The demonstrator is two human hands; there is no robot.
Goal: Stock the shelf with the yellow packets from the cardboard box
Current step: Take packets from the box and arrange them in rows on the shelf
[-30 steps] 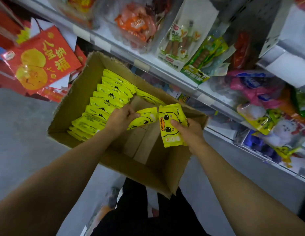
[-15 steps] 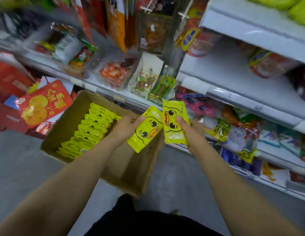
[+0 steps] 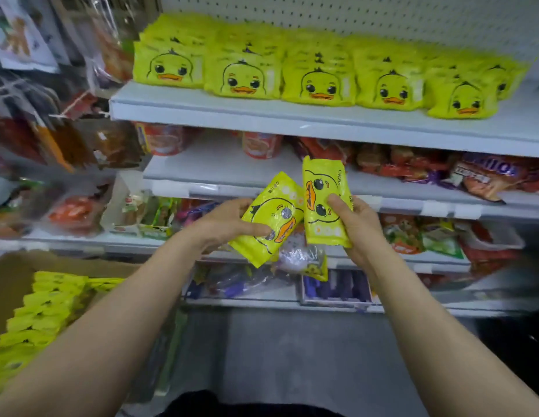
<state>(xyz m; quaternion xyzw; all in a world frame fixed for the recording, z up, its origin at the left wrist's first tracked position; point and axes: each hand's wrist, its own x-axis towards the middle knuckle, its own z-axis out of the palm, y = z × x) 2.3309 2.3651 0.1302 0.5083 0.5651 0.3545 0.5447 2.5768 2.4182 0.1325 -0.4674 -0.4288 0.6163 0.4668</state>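
The left hand (image 3: pixel 223 224) grips one tilted yellow packet (image 3: pixel 269 219); the right hand (image 3: pixel 360 227) grips another packet (image 3: pixel 324 203) upright, edges touching, below the shelf (image 3: pixel 262 115) of matching packets; the cardboard box (image 3: pixel 12 278) sits lower left.

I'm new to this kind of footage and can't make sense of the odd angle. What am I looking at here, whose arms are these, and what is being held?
There is no machine here. A camera worn on a person's head looks forward and down, so the two bare arms reaching in from the bottom are that person's own. The left hand holds one yellow packet with a duck face, tilted; the right hand holds a second packet, nearly upright. They are in front of shop shelves. The top shelf already carries rows of the same duck packets. Lower shelves hold other mixed snacks. At lower left is the cardboard box, with more yellow packets inside.
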